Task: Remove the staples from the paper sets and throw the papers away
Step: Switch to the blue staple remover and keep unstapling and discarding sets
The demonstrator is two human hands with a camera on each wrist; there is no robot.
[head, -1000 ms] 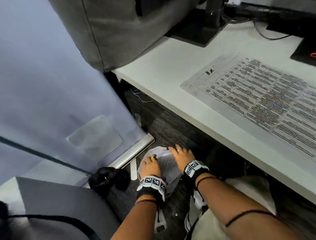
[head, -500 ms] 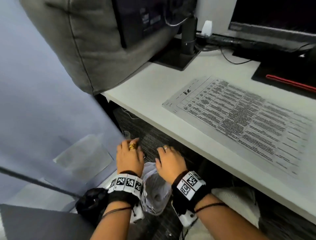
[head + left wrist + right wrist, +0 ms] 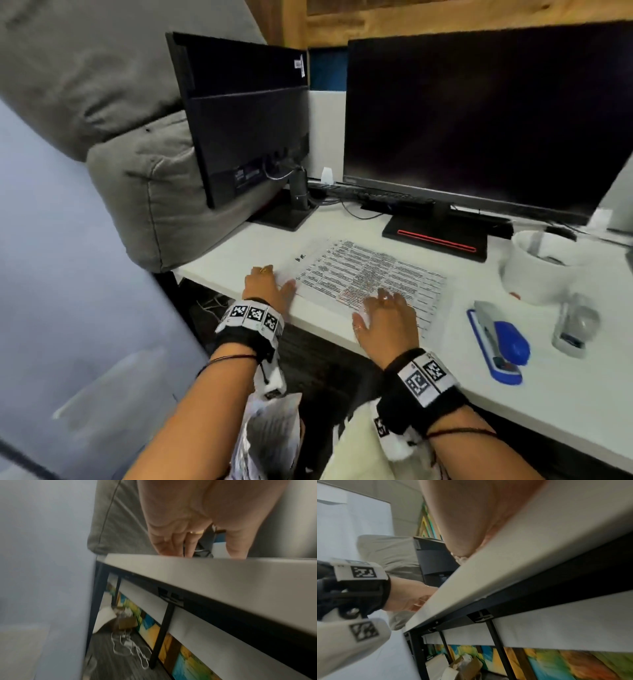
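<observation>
Crumpled papers [image 3: 270, 435] sit nearest, in what looks like a bin bag below the bench [image 3: 534, 394] edge between the two forearms, which suggests one set is already thrown away. Just beyond, both hands lie on the next paper set [image 3: 370, 277], a printed sheet of dense table text lying flat on the bench near its front edge. The left hand [image 3: 265, 284] rests at the sheet's near left corner, fingers straight and relaxed, gripping nothing; the left wrist view shows its fingertips [image 3: 171, 549] coming down onto the bench top. The right hand [image 3: 387, 317] lies flat on the sheet's near right part, fingers spread, also holding nothing.

The step in hand appears to be taking up this next set. I cannot see a staple on it; where the sheets are bound is too small to tell. To the right of the sheet, near but apart, lie a blue stapler [image 3: 498, 337] and a small clear-and-grey tool [image 3: 575, 323] that may be the staple remover, and behind them a white bowl [image 3: 537, 265].

The next move likely calls for finding the stapled corner, pinning the set with one hand and bringing the remover to it with the other. Farthest back stand two dark monitors [image 3: 479, 116] and a grey cushion [image 3: 144, 192].
</observation>
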